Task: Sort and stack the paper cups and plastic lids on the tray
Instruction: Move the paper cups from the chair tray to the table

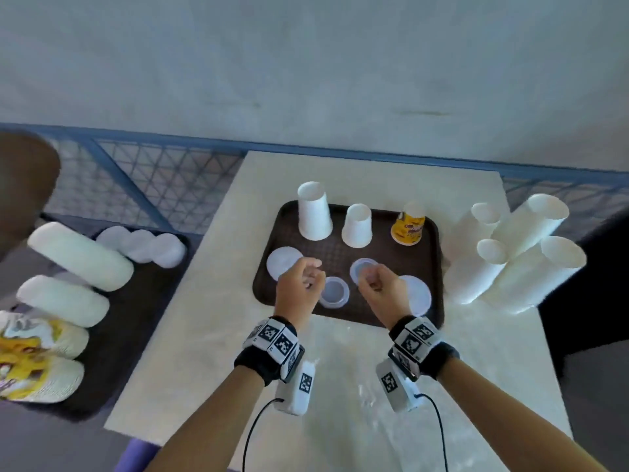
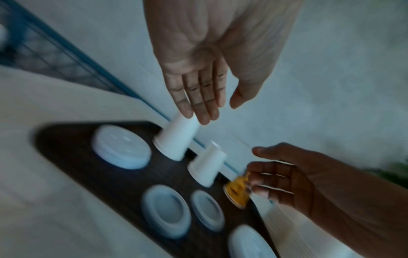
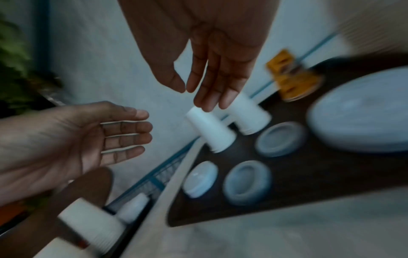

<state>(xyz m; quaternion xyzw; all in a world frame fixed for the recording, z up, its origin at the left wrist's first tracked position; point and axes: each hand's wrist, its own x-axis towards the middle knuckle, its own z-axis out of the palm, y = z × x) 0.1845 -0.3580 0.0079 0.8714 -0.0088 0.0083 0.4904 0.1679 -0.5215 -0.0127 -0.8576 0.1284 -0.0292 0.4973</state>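
Note:
A brown tray (image 1: 343,248) lies on the beige table. At its back stand upside down a tall white cup stack (image 1: 315,212), a shorter white cup stack (image 1: 356,226) and a yellow printed cup (image 1: 408,224). In front lie a large white lid (image 1: 280,260), two small clear lids (image 1: 334,291) (image 1: 357,267) and another large white lid (image 1: 418,296). My left hand (image 1: 311,270) and right hand (image 1: 369,277) hover over the lids, holding nothing. The wrist views show the left hand (image 2: 218,111) and right hand (image 3: 194,97) with relaxed, nearly straight fingers.
Long stacks of white cups (image 1: 510,260) lean together on the table right of the tray. A second dark tray (image 1: 102,362) at the left holds cup stacks (image 1: 78,257), lids (image 1: 143,247) and yellow printed cups (image 1: 30,356). A blue mesh fence (image 1: 153,178) runs behind.

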